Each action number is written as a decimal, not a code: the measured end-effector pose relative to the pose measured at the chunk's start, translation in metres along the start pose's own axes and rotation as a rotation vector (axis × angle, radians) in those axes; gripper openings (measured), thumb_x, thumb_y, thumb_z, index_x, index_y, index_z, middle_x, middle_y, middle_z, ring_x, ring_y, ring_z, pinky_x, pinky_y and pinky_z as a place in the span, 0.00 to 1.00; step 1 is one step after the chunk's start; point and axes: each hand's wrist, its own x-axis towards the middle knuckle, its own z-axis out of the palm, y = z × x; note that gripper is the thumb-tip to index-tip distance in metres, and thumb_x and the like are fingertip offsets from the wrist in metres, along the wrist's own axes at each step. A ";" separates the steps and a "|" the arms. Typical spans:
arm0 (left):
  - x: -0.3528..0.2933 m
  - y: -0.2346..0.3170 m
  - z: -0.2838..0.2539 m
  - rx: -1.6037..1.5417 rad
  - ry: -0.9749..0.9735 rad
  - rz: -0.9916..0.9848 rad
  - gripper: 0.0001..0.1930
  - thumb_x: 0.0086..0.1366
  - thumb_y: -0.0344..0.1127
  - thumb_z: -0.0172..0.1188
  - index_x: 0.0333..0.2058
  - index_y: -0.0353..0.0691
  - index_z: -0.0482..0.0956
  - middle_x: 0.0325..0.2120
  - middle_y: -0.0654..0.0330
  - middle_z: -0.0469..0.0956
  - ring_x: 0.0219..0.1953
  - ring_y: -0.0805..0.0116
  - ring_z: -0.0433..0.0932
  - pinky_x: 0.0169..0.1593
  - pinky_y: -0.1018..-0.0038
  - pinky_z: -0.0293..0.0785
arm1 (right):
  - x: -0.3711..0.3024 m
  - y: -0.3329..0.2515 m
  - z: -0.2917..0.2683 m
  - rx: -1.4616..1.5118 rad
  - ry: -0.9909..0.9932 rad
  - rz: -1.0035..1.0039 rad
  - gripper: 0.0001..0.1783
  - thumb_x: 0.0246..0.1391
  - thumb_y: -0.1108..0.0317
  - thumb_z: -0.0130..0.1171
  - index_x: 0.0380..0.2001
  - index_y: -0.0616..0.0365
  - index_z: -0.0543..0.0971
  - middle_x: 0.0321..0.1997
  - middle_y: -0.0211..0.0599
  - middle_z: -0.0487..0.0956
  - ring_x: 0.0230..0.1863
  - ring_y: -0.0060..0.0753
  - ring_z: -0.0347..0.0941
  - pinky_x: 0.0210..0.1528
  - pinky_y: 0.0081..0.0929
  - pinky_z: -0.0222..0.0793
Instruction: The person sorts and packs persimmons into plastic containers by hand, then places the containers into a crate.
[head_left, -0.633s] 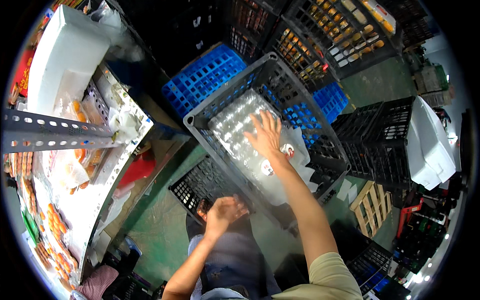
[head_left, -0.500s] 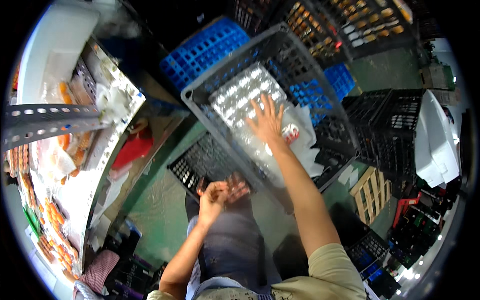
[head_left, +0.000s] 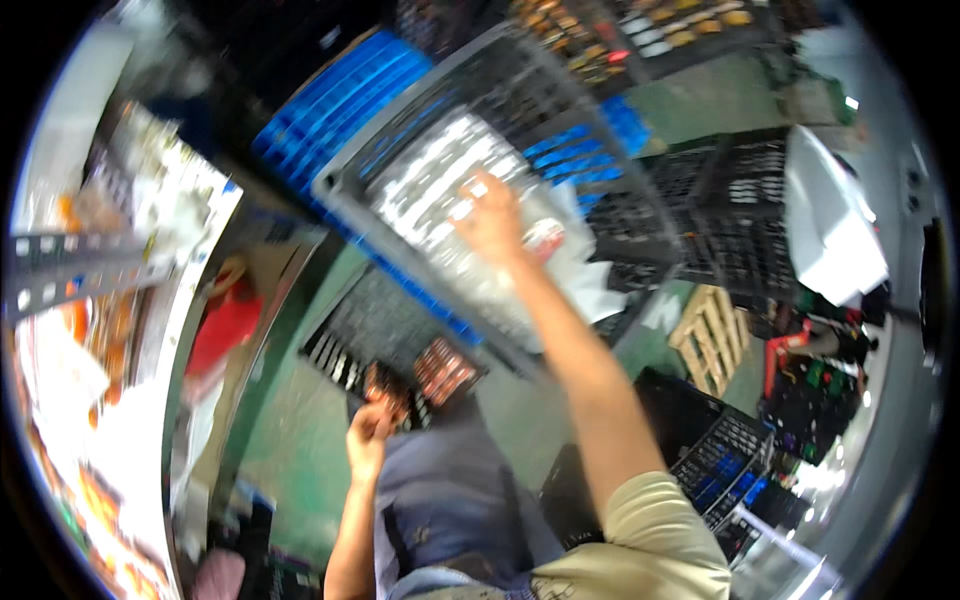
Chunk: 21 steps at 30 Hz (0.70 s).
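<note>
My right hand (head_left: pixel 492 218) reaches forward into a grey plastic crate (head_left: pixel 590 150) and rests with spread fingers on clear plastic packs (head_left: pixel 440 215) lying inside it. The picture is blurred, so I cannot tell whether the fingers grip a pack. My left hand (head_left: pixel 370 432) is drawn back near my body, fingers curled, with nothing visible in it. It hovers over a black crate (head_left: pixel 365 325) on the floor that holds orange-red packs (head_left: pixel 445 368).
Blue crates (head_left: pixel 330 100) sit under and behind the grey one. Black crates (head_left: pixel 730 215) stand to the right, one bearing a white box (head_left: pixel 830 225). A wooden pallet (head_left: pixel 712 340) lies on the green floor. Metal shelving (head_left: pixel 70 270) with packaged goods runs along the left.
The view has swung and blurred. My right hand stays on the packs in the grey crate. My left hand has pulled back toward my body and closed.
</note>
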 end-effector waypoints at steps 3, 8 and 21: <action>-0.007 -0.016 -0.018 0.076 0.017 -0.127 0.08 0.61 0.29 0.57 0.40 0.39 0.74 0.31 0.65 0.77 0.29 0.78 0.75 0.34 0.82 0.73 | -0.001 -0.023 -0.014 -0.039 -0.247 0.167 0.33 0.47 0.46 0.56 0.56 0.46 0.67 0.68 0.33 0.51 0.69 0.43 0.41 0.66 0.52 0.40; -0.013 -0.012 -0.046 0.007 -0.104 -0.138 0.08 0.60 0.29 0.57 0.39 0.38 0.73 0.33 0.63 0.76 0.34 0.77 0.74 0.39 0.79 0.72 | -0.010 -0.048 -0.063 0.026 -0.064 0.242 0.29 0.49 0.58 0.56 0.55 0.53 0.66 0.65 0.41 0.55 0.66 0.46 0.46 0.62 0.53 0.48; -0.025 0.190 -0.220 1.617 0.491 0.885 0.37 0.47 0.28 0.65 0.57 0.35 0.59 0.55 0.47 0.62 0.56 0.47 0.62 0.58 0.59 0.59 | -0.246 -0.153 -0.032 0.832 -0.140 0.078 0.11 0.48 0.78 0.51 0.35 0.53 0.76 0.34 0.32 0.78 0.25 0.34 0.73 0.28 0.27 0.70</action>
